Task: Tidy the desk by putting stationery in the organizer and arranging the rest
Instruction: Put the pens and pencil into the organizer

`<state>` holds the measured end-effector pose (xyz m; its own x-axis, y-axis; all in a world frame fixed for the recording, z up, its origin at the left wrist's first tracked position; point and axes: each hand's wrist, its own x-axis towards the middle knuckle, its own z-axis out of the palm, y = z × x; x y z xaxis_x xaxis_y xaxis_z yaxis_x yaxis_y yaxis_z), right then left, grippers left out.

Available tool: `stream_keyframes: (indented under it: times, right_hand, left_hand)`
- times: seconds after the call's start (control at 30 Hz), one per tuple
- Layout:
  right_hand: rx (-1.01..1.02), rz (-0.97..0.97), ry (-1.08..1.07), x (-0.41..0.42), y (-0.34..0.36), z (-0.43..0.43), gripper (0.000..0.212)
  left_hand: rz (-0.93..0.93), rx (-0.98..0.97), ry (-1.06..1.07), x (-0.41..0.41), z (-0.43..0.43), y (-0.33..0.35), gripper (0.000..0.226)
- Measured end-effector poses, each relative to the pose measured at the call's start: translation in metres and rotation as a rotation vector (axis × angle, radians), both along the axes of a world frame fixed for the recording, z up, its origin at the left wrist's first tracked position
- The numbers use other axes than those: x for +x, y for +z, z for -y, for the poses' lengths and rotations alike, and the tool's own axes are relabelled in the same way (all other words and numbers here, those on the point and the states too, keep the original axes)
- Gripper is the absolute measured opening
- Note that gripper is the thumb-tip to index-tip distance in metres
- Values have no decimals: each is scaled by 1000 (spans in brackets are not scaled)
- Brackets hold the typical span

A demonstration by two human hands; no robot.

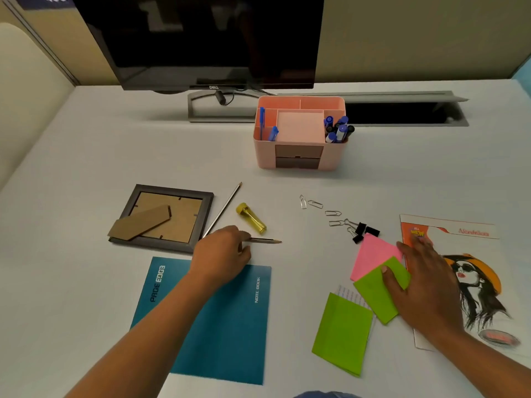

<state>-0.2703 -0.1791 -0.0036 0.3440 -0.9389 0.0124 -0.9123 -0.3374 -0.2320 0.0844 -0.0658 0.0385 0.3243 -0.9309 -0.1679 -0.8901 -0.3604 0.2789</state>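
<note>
A pink organizer (298,156) stands at mid-desk with blue pens and markers (339,129) upright in it. My left hand (221,254) pinches a pencil (267,240) that lies flat on the desk, tip pointing right. A second pencil (227,206) lies diagonally beside a yellow tube (251,218). My right hand (422,280) rests flat, fingers spread, over a green sticky pad (370,288) and a magazine (471,271). A pink sticky pad (373,251) lies just above the green one. Another green pad (342,331) lies nearer me.
Several paper clips (316,203) and black binder clips (365,229) lie right of centre. A face-down picture frame (163,216) sits at the left, a teal notebook (224,326) under my left forearm. A monitor (201,41) and a cable slot (402,110) line the back.
</note>
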Motion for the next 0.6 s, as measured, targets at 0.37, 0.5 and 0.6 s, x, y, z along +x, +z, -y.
stream_keyframes:
  times: [0.37, 0.5, 0.6]
  right_hand:
    - [-11, 16, -2, 1, 0, -2, 69]
    - [-7, 13, -5, 0, 0, -2, 72]
    - [-9, 4, -2, -1, -1, -1, 72]
  left_hand:
    - [120, 31, -138, -3, 13, 5, 16]
    - [-14, -111, -113, -7, 16, 26, 11]
    - [-211, -295, -26, -4, 26, 51, 6]
